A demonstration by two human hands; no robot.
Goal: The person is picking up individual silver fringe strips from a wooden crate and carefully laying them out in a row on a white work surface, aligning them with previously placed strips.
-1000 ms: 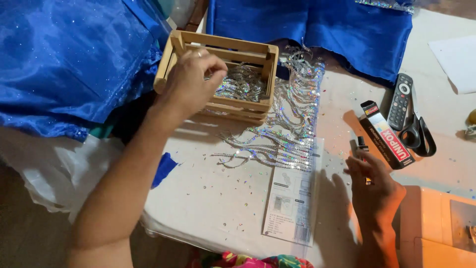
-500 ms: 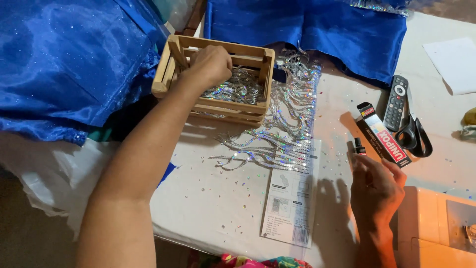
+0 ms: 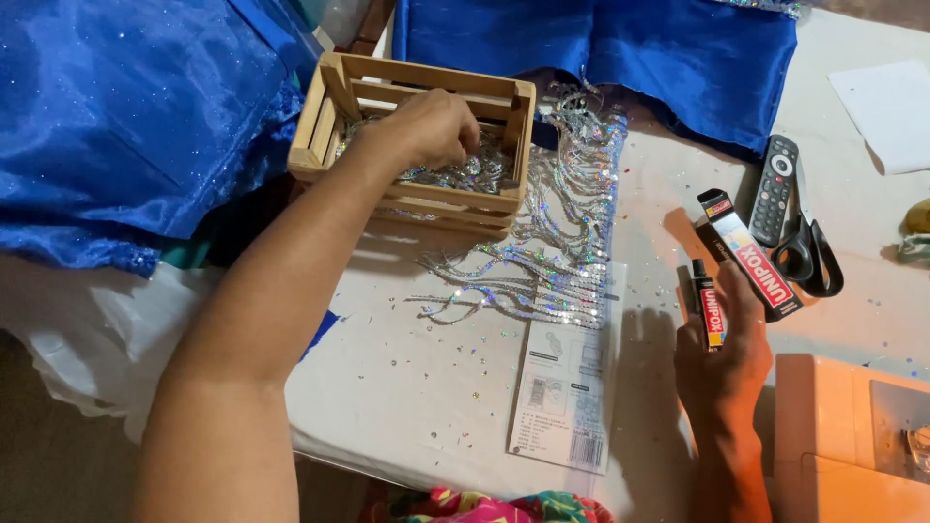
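My left hand (image 3: 431, 126) reaches into a small wooden crate (image 3: 329, 107) and rests with curled fingers on the silver sequin trim (image 3: 475, 174) heaped inside; whether it pinches any is hidden. My right hand (image 3: 722, 353) holds a small black glue tube (image 3: 709, 305) upright near the table's right side. Next to it lies the tube's long black and red box (image 3: 751, 257). A fringe of silver sequin strands (image 3: 552, 252) spreads over the table below the crate.
Shiny blue fabric (image 3: 116, 126) covers the left, and more blue fabric (image 3: 601, 48) drapes the far edge. A black remote (image 3: 775, 189) and black scissors (image 3: 809, 257) lie right. A printed leaflet (image 3: 567, 387) sits front centre, an orange box (image 3: 843, 436) at the lower right, white paper (image 3: 891, 111) far right.
My left hand has moved from the crate's near left corner to deeper inside it, onto the sequins. The right hand still holds the glue tube, hardly moved.
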